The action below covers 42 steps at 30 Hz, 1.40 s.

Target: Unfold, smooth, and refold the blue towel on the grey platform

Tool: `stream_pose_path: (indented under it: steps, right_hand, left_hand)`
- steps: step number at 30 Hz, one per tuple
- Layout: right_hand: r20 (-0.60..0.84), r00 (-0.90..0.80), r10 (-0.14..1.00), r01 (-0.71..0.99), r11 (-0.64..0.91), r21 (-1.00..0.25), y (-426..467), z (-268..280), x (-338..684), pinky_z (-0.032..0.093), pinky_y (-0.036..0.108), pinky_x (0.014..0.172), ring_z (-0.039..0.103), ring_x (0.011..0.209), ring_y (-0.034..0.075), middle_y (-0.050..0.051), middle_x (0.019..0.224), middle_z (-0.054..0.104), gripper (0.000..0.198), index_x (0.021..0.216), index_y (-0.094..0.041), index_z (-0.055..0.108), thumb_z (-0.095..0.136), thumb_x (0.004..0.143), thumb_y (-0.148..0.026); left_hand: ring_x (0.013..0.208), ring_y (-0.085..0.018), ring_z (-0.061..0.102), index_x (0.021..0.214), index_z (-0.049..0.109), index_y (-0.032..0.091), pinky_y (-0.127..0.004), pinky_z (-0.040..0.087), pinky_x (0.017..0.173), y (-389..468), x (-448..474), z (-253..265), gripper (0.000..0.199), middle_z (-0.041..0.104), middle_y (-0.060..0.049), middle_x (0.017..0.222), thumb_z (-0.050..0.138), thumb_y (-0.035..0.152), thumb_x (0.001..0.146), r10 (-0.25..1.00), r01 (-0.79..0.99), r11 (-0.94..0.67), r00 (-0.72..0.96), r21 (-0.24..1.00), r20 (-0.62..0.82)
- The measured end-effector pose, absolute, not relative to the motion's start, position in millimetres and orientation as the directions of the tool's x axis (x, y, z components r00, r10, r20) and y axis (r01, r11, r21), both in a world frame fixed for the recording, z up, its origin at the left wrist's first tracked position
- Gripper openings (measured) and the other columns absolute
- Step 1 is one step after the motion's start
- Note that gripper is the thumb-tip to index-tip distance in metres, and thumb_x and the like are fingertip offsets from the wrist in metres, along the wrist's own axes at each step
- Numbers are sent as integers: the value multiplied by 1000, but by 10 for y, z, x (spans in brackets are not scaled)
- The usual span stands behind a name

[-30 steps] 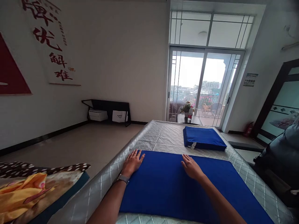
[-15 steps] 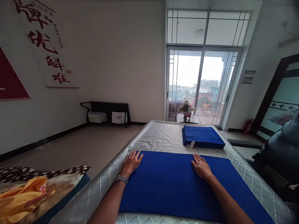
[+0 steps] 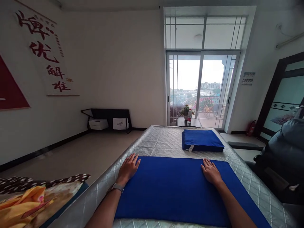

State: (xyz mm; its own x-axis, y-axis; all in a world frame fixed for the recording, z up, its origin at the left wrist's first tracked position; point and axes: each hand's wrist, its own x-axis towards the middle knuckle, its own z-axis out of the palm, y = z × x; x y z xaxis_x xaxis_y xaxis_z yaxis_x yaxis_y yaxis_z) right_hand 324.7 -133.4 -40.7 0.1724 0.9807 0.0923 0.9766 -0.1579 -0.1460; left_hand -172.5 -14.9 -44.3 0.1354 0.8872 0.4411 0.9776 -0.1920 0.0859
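Note:
A plain blue cloth (image 3: 168, 186) lies spread flat in front of me on a quilted silver cover (image 3: 152, 141). My left hand (image 3: 128, 167) rests palm down at the cloth's far left corner, fingers stretched out and a watch on the wrist. Near the far edge, toward the right corner, my right hand (image 3: 211, 171) presses flat on the same cloth with its fingers extended. Beyond it sits a neat stack of folded blue cloths (image 3: 201, 138), with a white tag (image 3: 190, 148) hanging from its front left corner.
Patterned bedding with yellow fabric (image 3: 26, 199) is at the lower left. A dark padded chair (image 3: 288, 148) stands on the right. A low black rack (image 3: 110, 113) is by the far wall. Past the far end are a small table with a bottle (image 3: 189, 116) and a glass sliding door (image 3: 182, 79).
My right hand has slid to the right along the cloth's far edge. The left hand stays by the left corner. The view has tilted up and turned slightly right.

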Motion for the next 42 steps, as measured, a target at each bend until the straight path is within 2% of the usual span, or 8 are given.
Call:
stream_pose_path:
  steps: [3, 8, 14, 19, 27, 33, 37, 42]
  right_hand:
    - [87, 176, 980, 975, -161, -154, -1338, -392, 3242, 9, 39, 123, 14, 151, 18, 5, 164, 22, 66, 157, -12, 22, 17, 100, -44]
    - [116, 154, 981, 978, -135, -159, -1355, -352, 3224, 11, 39, 123, 15, 151, 19, 7, 162, 27, 64, 156, -11, 26, 20, 99, -40]
    - [165, 134, 977, 977, -102, -189, -1394, -303, 3216, 13, 38, 122, 19, 151, 20, 7, 160, 31, 62, 155, -12, 30, 23, 99, -38]
    - [203, 136, 970, 972, -91, -217, -1421, -275, 3194, 14, 38, 122, 21, 150, 20, 8, 160, 33, 61, 154, -12, 32, 22, 100, -38]
    - [227, -8, 974, 968, 64, -242, -1408, -191, 2758, 15, 36, 123, 22, 149, 18, 7, 159, 34, 60, 153, -13, 34, 23, 100, -39]
    - [191, -143, 971, 958, 185, -221, -1207, -141, 2172, 14, 36, 122, 21, 150, 18, 8, 160, 32, 60, 154, -12, 33, 23, 100, -37]
    - [121, -122, 985, 968, 145, -207, -1094, -235, 1980, 12, 35, 122, 19, 150, 18, 9, 161, 28, 60, 154, -9, 31, 19, 99, -32]
    - [80, -91, 993, 981, 103, -164, -1078, -321, 1975, 9, 36, 123, 15, 151, 17, 7, 163, 22, 61, 156, -10, 27, 17, 99, -31]
  left_hand:
    - [142, -27, 40, 138, 57, 13, -46, 30, 119, -249, -1533, -297, 56, 53, -12, 148, 30, 43, 99, 880, 944, -315, 252, 100, 403]
    - [143, -23, 39, 142, 53, 15, -38, 33, 117, -463, -819, -155, 55, 47, -11, 152, 32, 45, 101, 838, 838, -527, 484, 144, 252]
    - [142, -23, 40, 145, 49, 18, -42, 34, 117, -597, 153, -212, 51, 48, -11, 151, 31, 43, 103, 707, 714, -694, 650, 94, 278]
    - [144, -23, 38, 147, 44, 14, -45, 33, 117, -596, 405, -396, 49, 47, -14, 152, 26, 30, 104, 703, 740, -671, 619, 39, 350]
    - [146, -22, 33, 149, 42, 11, -43, 31, 119, -559, 331, -490, 53, 42, -14, 155, 23, 31, 104, 738, 764, -644, 610, 33, 288]
    - [146, -22, 33, 150, 40, 10, -43, 30, 119, -609, 443, -467, 54, 42, -14, 155, 23, 31, 103, 708, 739, -672, 619, 52, 339]
    - [146, -20, 32, 149, 40, 10, -41, 29, 120, -646, 527, -497, 54, 42, -13, 155, 21, 29, 103, 680, 703, -709, 656, 63, 328]
    - [146, -21, 32, 149, 41, 12, -43, 28, 120, -652, 553, -533, 54, 42, -13, 155, 21, 33, 103, 701, 721, -688, 632, 80, 329]
